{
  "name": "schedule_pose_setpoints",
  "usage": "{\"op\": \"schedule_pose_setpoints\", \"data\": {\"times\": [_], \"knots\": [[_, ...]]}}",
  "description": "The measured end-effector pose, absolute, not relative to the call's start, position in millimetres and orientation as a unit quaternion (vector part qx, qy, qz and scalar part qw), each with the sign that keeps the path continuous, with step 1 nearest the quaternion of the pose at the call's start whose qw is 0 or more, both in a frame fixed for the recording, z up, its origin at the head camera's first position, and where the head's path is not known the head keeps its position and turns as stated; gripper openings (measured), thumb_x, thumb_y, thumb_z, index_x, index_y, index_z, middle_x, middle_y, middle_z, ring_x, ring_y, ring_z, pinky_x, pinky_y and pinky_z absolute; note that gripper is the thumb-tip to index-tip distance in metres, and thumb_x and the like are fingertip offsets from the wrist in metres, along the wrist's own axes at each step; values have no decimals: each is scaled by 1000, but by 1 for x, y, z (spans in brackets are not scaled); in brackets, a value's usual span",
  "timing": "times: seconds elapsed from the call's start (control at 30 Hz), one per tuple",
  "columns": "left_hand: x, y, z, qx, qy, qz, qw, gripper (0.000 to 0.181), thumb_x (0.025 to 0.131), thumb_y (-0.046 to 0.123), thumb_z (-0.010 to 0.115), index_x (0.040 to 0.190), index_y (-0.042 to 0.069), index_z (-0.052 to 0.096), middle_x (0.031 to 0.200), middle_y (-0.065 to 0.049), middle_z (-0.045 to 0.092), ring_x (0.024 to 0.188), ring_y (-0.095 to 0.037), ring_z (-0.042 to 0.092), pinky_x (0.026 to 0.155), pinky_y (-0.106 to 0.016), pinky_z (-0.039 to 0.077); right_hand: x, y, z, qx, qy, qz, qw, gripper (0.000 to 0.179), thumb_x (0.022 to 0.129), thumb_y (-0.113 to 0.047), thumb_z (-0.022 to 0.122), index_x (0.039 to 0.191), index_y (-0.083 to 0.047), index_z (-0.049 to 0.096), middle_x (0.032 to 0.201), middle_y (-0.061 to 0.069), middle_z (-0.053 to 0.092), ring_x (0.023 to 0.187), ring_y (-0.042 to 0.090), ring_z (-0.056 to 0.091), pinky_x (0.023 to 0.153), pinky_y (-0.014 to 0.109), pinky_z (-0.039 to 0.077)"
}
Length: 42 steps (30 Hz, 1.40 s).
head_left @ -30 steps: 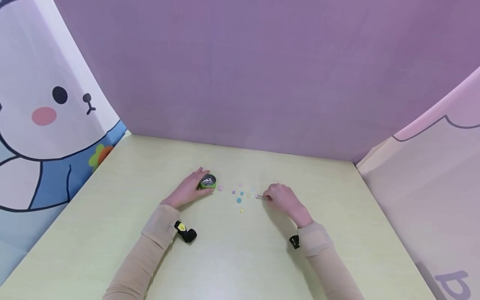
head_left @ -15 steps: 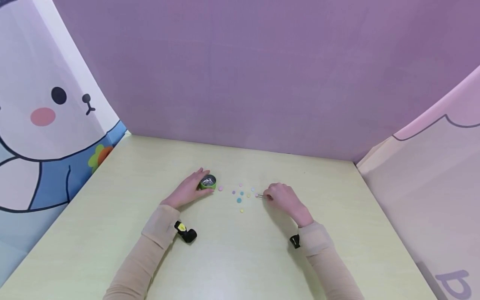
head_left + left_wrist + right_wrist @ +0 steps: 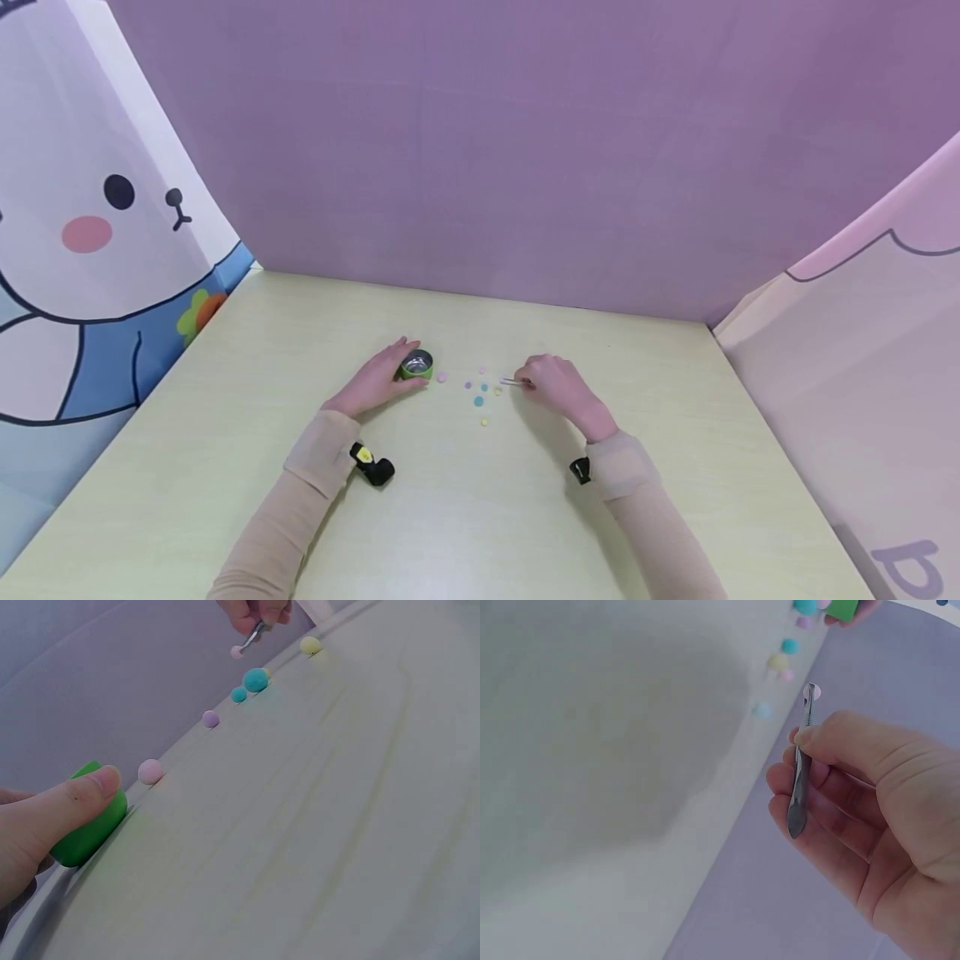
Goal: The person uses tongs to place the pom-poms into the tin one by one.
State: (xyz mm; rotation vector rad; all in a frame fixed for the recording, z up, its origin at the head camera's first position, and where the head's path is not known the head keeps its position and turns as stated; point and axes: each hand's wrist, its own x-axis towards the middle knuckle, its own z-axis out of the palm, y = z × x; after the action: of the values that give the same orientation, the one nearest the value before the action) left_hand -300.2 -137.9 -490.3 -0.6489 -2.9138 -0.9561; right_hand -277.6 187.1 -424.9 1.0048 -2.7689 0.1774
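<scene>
My left hand holds a small round green tin with a shiny metal inside, its thumb on the near side and fingers on the far side. Between thumb and fingers, my right hand pinches metal tweezers. A pale pink ball sits at the tweezer tips and appears raised off the table in the left wrist view. Between the hands lie several small balls, including a pink ball, a purple ball, a larger blue ball and a yellow ball.
The pale wooden table runs back to a purple wall. A printed cartoon panel stands on the left, and a pale pink panel on the right. A black wrist device is by the left cuff.
My right hand and the tweezers have moved slightly left and away from me, with the pink ball at the tips. The left hand and the tin stay where they were.
</scene>
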Motion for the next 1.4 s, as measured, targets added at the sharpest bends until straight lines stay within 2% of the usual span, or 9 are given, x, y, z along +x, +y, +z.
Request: {"op": "schedule_pose_setpoints", "data": {"times": [0.4, 0.83, 1.0, 1.2, 1.4], "knots": [[-302, -140, -491, -210, -927, -311, 1, 82, 90, 46, 70, 152, 4, 36, 160, -27, 28, 146, -45, 32, 120, -60, 30, -291, 155, -419, 378, -919, 67, 88, 29, 79, 6, 64, 61, -15, 55, 63, -4, 50, 60, 7, 33, 50, 15, 26], [-303, -142, -492, -209, -925, -317, 0, 83, 89, 46, 70, 152, 6, 36, 160, -23, 29, 149, -41, 30, 122, -58, 27, -300, 119, -413, 397, -911, 71, 83, 24, 80, 4, 64, 65, -15, 61, 65, -3, 56, 61, 7, 35, 51, 17, 26], [-304, -140, -492, -211, -924, -320, 0, 82, 89, 45, 71, 151, 5, 37, 160, -24, 31, 149, -41, 29, 122, -57, 28, -304, 110, -412, 396, -912, 69, 78, 27, 80, 4, 64, 64, -16, 57, 64, -5, 50, 61, 8, 35, 50, 18, 24], [-305, -140, -492, -213, -922, -323, 2, 80, 89, 42, 72, 151, 3, 38, 158, -25, 32, 148, -43, 31, 121, -58, 30, -308, 95, -410, 404, -909, 77, 62, 34, 79, 6, 61, 59, -16, 45, 61, -7, 35, 59, 7, 30, 50, 17, 20], [-303, -142, -491, -210, -923, -322, -2, 80, 89, 42, 72, 151, 4, 38, 159, -24, 32, 148, -42, 31, 121, -58, 30, -311, 83, -407, 403, -911, 74, 53, 30, 82, 3, 63, 61, -15, 53, 60, -6, 43, 59, 7, 34, 50, 17, 24]]}}
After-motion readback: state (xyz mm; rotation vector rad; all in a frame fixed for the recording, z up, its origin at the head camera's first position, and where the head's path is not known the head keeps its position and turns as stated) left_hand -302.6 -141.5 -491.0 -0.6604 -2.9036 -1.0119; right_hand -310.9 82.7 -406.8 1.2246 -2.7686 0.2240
